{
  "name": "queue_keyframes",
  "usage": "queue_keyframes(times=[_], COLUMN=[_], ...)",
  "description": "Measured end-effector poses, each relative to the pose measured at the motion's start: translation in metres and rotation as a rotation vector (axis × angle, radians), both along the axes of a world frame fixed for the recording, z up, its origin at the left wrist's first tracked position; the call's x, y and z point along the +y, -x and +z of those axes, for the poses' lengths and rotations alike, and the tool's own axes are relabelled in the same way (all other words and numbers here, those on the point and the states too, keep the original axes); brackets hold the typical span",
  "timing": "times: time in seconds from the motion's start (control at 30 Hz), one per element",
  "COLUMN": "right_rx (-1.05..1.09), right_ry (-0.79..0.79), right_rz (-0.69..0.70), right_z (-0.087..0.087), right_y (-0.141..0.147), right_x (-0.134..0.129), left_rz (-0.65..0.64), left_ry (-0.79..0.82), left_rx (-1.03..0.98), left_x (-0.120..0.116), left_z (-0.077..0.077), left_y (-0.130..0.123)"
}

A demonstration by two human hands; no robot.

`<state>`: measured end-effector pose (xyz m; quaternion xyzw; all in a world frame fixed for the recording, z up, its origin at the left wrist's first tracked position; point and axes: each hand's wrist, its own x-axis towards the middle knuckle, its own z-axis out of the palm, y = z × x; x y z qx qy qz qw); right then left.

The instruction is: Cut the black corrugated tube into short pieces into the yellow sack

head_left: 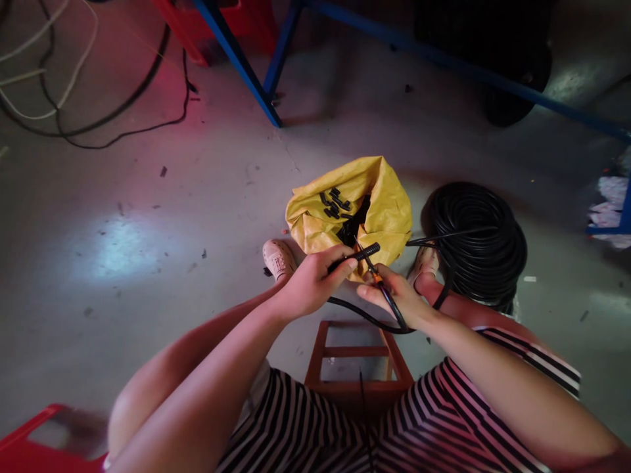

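Note:
My left hand [315,279] is closed around a black cable [367,251], whose ribbed end sticks out to the right past the fingers. In my right hand [399,299] is a pair of cutters [378,278] with black and orange handles; its jaws lie against the cable, beside the ribbed end. Just beyond both hands sits a yellow bag [389,203], open at the top, with several short black pieces [333,205] on its inner side. The cable loops below my hands. At the right, a large coil of black cable [476,240] rests on the floor.
A wooden stool [355,351] stands between my legs. Blue metal frame legs [246,66] and a red stool [236,29] are at the top. Loose cables [133,98] lie at the upper left, and a red plastic seat [39,440] shows at the lower left.

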<state>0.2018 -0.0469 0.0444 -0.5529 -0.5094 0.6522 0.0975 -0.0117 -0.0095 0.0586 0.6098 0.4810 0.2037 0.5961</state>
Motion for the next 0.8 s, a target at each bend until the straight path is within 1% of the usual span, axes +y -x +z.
queue_keyframes(times=[0.2,0.4,0.53,0.6,0.7,0.8], right_rx=[-0.039,-0.057,-0.057,-0.093,-0.159,-0.162], right_ry=[-0.022,-0.037,-0.087,-0.100,-0.071,-0.060], right_rz=[0.138,0.224,0.233,0.233,0.241,0.228], right_z=[0.009,0.013,0.012,0.011,0.009,0.005], right_y=[-0.004,-0.007,-0.007,-0.007,-0.006,-0.007], right_x=[0.011,0.019,0.020,0.020,0.020,0.020], left_rz=[-0.131,-0.179,-0.186,-0.200,-0.209,-0.201], left_ry=[-0.021,-0.068,-0.067,-0.065,-0.063,-0.061], left_rx=[-0.003,0.011,0.033,0.031,0.009,0.023], left_x=[0.000,0.001,0.001,0.002,0.003,0.005], left_z=[-0.001,0.000,0.000,0.000,0.000,-0.003], left_y=[0.001,0.001,0.001,0.002,0.006,0.009])
